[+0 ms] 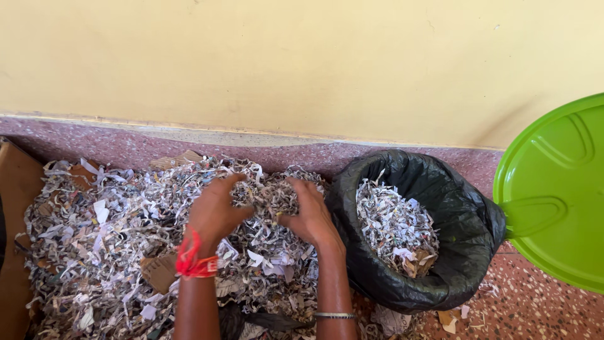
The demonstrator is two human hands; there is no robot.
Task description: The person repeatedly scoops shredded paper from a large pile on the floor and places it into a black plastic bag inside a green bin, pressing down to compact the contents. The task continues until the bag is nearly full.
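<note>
A large heap of shredded paper (107, 239) covers the floor by the wall. My left hand (215, 211) and my right hand (309, 217) press together around a clump of shredded paper (267, 195) on top of the heap. A red thread band circles my left wrist and a thin bangle sits on my right forearm. To the right stands a bin lined with a black plastic bag (465, 233), partly filled with shredded paper (393, 223).
A bright green bin lid (560, 189) stands open at the right edge. A brown cardboard sheet (16, 220) lies along the left. A yellow wall (302, 63) runs behind, above a speckled reddish floor (535, 315). Cardboard scraps are mixed into the heap.
</note>
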